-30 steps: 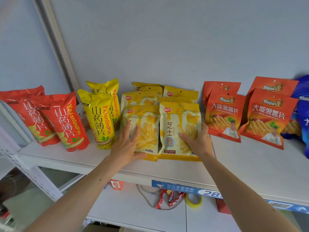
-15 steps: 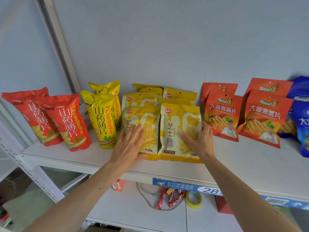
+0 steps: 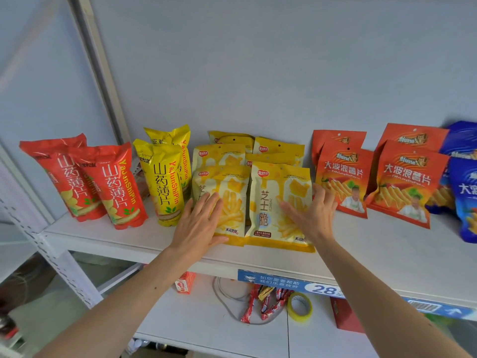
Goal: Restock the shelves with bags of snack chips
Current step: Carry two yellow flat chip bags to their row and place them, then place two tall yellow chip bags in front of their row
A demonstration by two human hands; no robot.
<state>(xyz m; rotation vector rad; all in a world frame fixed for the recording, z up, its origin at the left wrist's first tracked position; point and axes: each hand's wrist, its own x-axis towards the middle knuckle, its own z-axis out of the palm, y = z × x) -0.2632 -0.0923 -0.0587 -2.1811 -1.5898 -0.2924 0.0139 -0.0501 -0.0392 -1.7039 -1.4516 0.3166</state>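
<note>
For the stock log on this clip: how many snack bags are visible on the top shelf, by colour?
Red tall bags: 2
Yellow tall bags: 2
Pale yellow flat bags: 6, rear ones partly hidden
Orange flat bags: 4
Blue bags: at least 2, cut off by the frame edge
Total: at least 16

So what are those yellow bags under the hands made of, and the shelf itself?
The front yellow bags look like glossy printed plastic film: soft creases, crimped top seal, punched hang hole. The left hand and right hand lie flat on them. The shelf looks like matte white-painted metal or laminate; which one I cannot tell.
</note>
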